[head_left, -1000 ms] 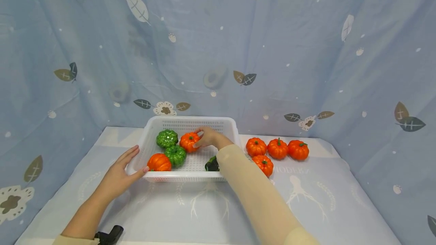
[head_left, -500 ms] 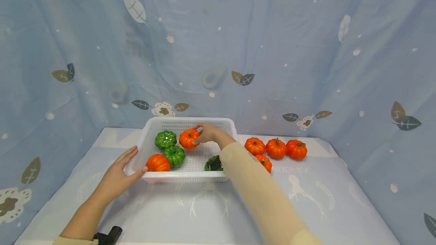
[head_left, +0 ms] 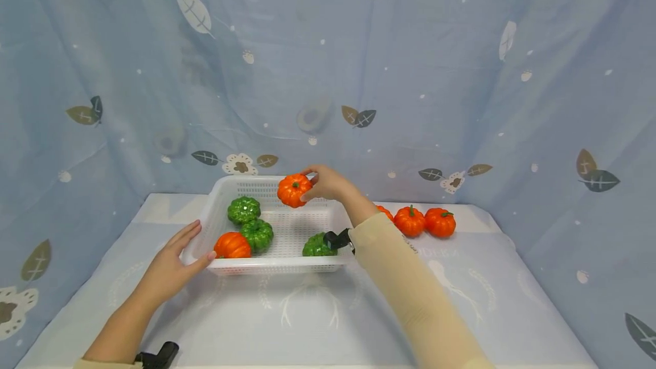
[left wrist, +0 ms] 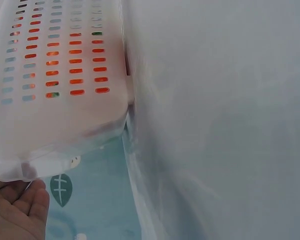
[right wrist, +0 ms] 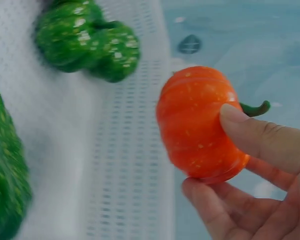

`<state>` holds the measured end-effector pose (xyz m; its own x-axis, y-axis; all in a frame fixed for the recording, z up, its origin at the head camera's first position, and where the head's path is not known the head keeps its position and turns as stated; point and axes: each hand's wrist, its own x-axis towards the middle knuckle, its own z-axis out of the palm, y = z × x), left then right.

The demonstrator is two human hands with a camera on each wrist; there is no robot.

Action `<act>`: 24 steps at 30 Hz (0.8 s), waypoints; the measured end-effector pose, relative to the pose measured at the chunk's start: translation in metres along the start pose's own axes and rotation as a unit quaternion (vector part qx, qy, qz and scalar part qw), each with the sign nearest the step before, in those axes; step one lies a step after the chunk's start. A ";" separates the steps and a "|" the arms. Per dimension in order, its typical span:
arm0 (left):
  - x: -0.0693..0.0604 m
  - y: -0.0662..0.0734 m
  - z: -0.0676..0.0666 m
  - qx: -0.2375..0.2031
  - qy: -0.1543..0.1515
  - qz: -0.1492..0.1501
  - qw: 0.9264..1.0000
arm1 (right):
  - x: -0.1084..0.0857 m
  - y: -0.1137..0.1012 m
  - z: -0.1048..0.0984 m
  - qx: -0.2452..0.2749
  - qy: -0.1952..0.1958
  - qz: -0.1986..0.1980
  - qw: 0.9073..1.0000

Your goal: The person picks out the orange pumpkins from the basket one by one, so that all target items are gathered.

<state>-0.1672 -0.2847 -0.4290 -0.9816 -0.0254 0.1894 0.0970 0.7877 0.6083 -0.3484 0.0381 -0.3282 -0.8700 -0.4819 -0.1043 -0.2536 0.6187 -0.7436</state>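
My right hand pinches a small orange pumpkin between thumb and fingers. It is raised over the back part of a white slotted basket; its green stem shows in the right wrist view. My left hand rests against the basket's front left corner, fingers fairly straight along the left side and thumb at the front rim. Inside the basket are two touching green pumpkins at the left, an orange pumpkin at the front left, and a green pumpkin at the front right, partly hidden by a black wrist strap piece.
Right of the basket, orange pumpkins stand in a row on the pale tablecloth, one partly hidden by my right sleeve. A blue patterned curtain hangs behind and at both sides.
My right hand has lifted the orange pumpkin up from the basket floor and slightly to the right. My left hand stays at the basket corner. The view has shifted slightly.
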 end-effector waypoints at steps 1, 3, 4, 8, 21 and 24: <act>0.000 0.000 0.000 -0.001 0.000 0.001 1.000 | -0.005 -0.001 -0.004 0.003 0.001 -0.003 1.000; 0.000 0.000 -0.001 -0.001 -0.001 0.004 1.000 | -0.015 -0.002 -0.012 0.000 0.003 -0.007 1.000; 0.001 -0.001 -0.001 -0.001 -0.001 0.006 1.000 | -0.020 -0.003 -0.016 -0.002 0.003 -0.010 1.000; 0.001 -0.001 0.000 0.001 -0.002 0.005 1.000 | -0.042 -0.003 -0.030 -0.014 0.004 -0.022 1.000; -0.001 0.000 0.000 0.007 -0.001 -0.002 1.000 | -0.106 0.019 -0.054 -0.003 0.019 -0.022 1.000; 0.000 0.001 0.001 0.007 0.000 -0.001 1.000 | -0.120 0.028 -0.060 0.000 0.024 -0.024 0.999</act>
<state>-0.1669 -0.2837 -0.4291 -0.9818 -0.0257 0.1880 0.0936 0.7963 0.5976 -0.2767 0.1506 -0.2972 -0.8760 -0.4807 -0.0379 -0.2944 0.5955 -0.7475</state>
